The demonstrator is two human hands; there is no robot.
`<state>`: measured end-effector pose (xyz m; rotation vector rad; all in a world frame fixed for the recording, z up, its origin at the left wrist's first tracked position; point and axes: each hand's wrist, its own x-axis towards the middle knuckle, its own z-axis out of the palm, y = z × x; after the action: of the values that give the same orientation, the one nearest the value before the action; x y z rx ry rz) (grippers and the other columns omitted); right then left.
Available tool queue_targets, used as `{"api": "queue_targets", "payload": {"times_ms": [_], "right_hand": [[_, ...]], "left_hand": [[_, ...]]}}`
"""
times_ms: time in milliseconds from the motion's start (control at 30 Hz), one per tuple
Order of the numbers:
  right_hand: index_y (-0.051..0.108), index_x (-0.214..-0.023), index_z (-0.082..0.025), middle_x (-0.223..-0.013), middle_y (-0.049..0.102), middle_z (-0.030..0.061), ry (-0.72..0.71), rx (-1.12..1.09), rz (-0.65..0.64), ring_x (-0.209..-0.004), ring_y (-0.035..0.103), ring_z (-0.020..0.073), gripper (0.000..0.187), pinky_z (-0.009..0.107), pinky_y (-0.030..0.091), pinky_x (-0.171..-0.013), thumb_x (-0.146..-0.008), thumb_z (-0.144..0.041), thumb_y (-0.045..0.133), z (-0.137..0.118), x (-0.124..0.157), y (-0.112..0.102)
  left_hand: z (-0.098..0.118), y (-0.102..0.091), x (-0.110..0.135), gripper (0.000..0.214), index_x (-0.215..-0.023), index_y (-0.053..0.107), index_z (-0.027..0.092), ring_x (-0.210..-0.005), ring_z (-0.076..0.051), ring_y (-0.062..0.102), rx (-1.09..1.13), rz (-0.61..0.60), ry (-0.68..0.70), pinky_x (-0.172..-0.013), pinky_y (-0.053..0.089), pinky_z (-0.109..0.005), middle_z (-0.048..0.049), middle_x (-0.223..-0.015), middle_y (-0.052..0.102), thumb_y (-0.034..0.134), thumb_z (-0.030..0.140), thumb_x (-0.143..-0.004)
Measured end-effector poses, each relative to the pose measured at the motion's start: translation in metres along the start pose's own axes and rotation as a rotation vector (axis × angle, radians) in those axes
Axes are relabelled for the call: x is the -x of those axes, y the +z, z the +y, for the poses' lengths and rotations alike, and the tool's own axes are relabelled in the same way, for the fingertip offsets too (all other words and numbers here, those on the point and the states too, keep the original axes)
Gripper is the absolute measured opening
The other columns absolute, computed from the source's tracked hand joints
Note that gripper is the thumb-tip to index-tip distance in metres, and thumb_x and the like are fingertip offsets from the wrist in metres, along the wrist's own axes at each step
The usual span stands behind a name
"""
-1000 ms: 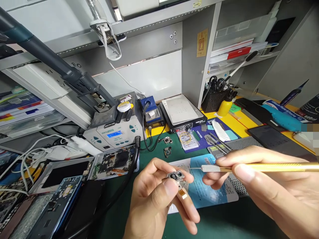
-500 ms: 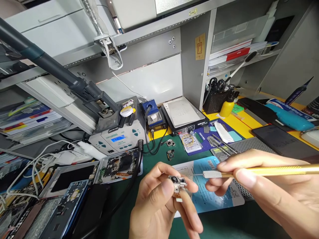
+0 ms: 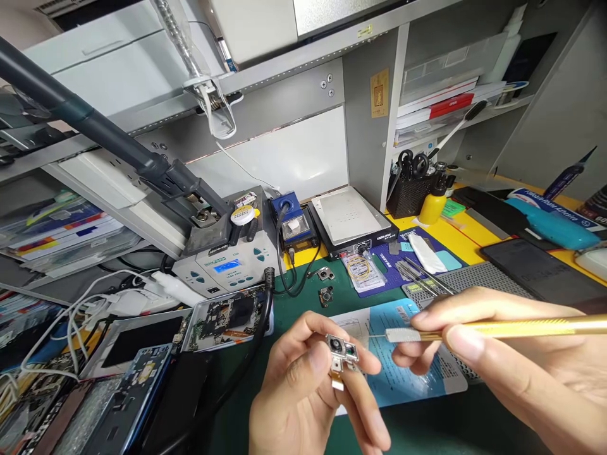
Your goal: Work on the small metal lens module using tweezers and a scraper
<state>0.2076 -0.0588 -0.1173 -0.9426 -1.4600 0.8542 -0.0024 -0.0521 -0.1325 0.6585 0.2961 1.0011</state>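
Between thumb and fingers, my left hand (image 3: 303, 385) pinches a small phone camera module (image 3: 337, 349) with two dark lenses and a short orange flex cable hanging below. My right hand (image 3: 502, 354) grips a gold-handled precision knife (image 3: 516, 327) with a knurled silver collar. Its thin tip points left at the module, with a small gap between them. Under both hands lies a blue and white printed card (image 3: 403, 379) on the green mat (image 3: 298, 316). Two more small camera modules, one nearer (image 3: 325, 296) and one farther (image 3: 325, 273), lie on the mat beyond my left hand.
A grey hot-air station (image 3: 232, 259) stands back left, its black hose (image 3: 258, 341) crossing the mat. Phone parts (image 3: 128, 398) crowd the left side. A heating plate (image 3: 351, 218) sits at the back. Tweezers (image 3: 429, 278), a perforated metal plate (image 3: 478, 284) and a phone (image 3: 535, 272) lie right.
The camera module has tilted so its lenses face me more. The knife tip has drawn slightly away from it. The camera view has shifted a little.
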Motion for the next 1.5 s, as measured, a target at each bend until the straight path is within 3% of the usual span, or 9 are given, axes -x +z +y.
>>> {"api": "queue_targets", "payload": {"times_ms": [200, 300, 433, 567, 700, 867, 1200, 1367, 1500], "right_hand": [[0.074, -0.111, -0.034, -0.079, 0.082, -0.0035, -0.038, -0.028, 0.021, -0.067, 0.08, 0.0147, 0.015, 0.017, 0.068, -0.063, -0.103, -0.028, 0.063, 0.003, -0.001, 0.0], [0.072, -0.118, -0.033, -0.085, 0.083, -0.0031, -0.091, 0.081, 0.048, -0.068, 0.08, 0.0129, 0.021, 0.014, 0.067, -0.063, -0.104, -0.025, 0.06, 0.006, 0.0, 0.001], [0.07, -0.124, -0.026, -0.102, 0.084, 0.0015, -0.346, 0.35, -0.021, -0.082, 0.081, 0.014, 0.029, 0.014, 0.065, -0.079, -0.099, -0.014, 0.06, 0.008, 0.0, 0.0], [0.065, -0.13, -0.023, -0.116, 0.082, 0.0047, -0.52, 0.308, -0.161, -0.107, 0.078, 0.0189, 0.045, 0.023, 0.059, -0.102, -0.09, -0.005, 0.072, 0.016, -0.003, 0.002], [0.065, -0.131, -0.023, -0.116, 0.081, 0.0049, -0.501, 0.222, -0.163, -0.11, 0.075, 0.0181, 0.046, 0.026, 0.059, -0.102, -0.09, -0.002, 0.073, 0.023, -0.007, 0.007], [0.066, -0.128, -0.023, -0.117, 0.081, 0.0061, -0.46, 0.19, -0.185, -0.109, 0.076, 0.017, 0.041, 0.024, 0.058, -0.101, -0.091, -0.009, 0.076, 0.017, -0.01, 0.009], [0.068, -0.118, -0.026, -0.115, 0.081, 0.0043, -0.342, 0.159, -0.197, -0.106, 0.077, 0.017, 0.031, 0.023, 0.06, -0.095, -0.09, -0.015, 0.074, 0.012, -0.008, 0.011], [0.066, -0.122, -0.024, -0.111, 0.078, 0.0073, -0.333, 0.214, -0.191, -0.102, 0.077, 0.0206, 0.032, 0.028, 0.064, -0.085, -0.092, -0.015, 0.07, 0.018, -0.009, 0.011], [0.064, -0.124, -0.023, -0.106, 0.074, 0.0077, -0.399, 0.253, -0.184, -0.096, 0.073, 0.0215, 0.034, 0.034, 0.062, -0.082, -0.092, -0.012, 0.067, 0.023, -0.01, 0.011]], "left_hand": [[-0.001, 0.002, -0.001, 0.026, -0.103, 0.071, 0.013, -0.067, -0.018, 0.08, -0.012, 0.024, 0.011, -0.056, 0.064, -0.024, -0.0097, -0.101, 0.08, 0.055, 0.034, -0.104], [-0.003, 0.003, -0.005, 0.027, -0.101, 0.072, 0.013, -0.063, -0.017, 0.079, -0.06, 0.068, 0.047, -0.052, 0.063, -0.022, -0.0099, -0.102, 0.081, 0.053, 0.033, -0.105], [-0.007, 0.002, -0.007, 0.023, -0.1, 0.072, 0.015, -0.059, -0.016, 0.077, -0.139, 0.145, 0.078, -0.049, 0.062, -0.022, -0.0088, -0.1, 0.082, 0.059, 0.033, -0.103], [-0.012, 0.0, -0.007, 0.024, -0.099, 0.071, 0.015, -0.057, -0.015, 0.075, -0.138, 0.15, 0.037, -0.048, 0.061, -0.022, -0.0075, -0.087, 0.081, 0.063, 0.037, -0.101], [-0.016, 0.001, -0.01, 0.031, -0.092, 0.073, 0.012, -0.054, -0.014, 0.073, -0.103, 0.133, -0.033, -0.046, 0.061, -0.021, -0.0056, -0.072, 0.076, 0.067, 0.041, -0.098], [-0.017, 0.002, -0.014, 0.034, -0.092, 0.077, 0.008, -0.054, -0.014, 0.072, -0.072, 0.127, -0.078, -0.044, 0.061, -0.021, -0.0076, -0.081, 0.076, 0.069, 0.041, -0.095], [-0.019, -0.006, -0.018, 0.04, -0.088, 0.079, 0.007, -0.048, -0.016, 0.069, -0.07, 0.144, -0.155, -0.037, 0.056, -0.023, -0.0104, -0.078, 0.076, 0.065, 0.043, -0.094], [-0.023, 0.003, -0.017, 0.062, -0.091, 0.078, 0.007, -0.051, -0.019, 0.071, -0.158, 0.204, -0.14, -0.038, 0.056, -0.025, -0.0136, -0.083, 0.077, 0.065, 0.067, -0.088], [-0.025, 0.012, -0.013, 0.037, -0.089, 0.076, 0.009, -0.053, -0.016, 0.069, -0.272, 0.284, -0.032, -0.043, 0.057, -0.021, -0.0063, -0.072, 0.074, 0.08, 0.046, -0.085]]}}
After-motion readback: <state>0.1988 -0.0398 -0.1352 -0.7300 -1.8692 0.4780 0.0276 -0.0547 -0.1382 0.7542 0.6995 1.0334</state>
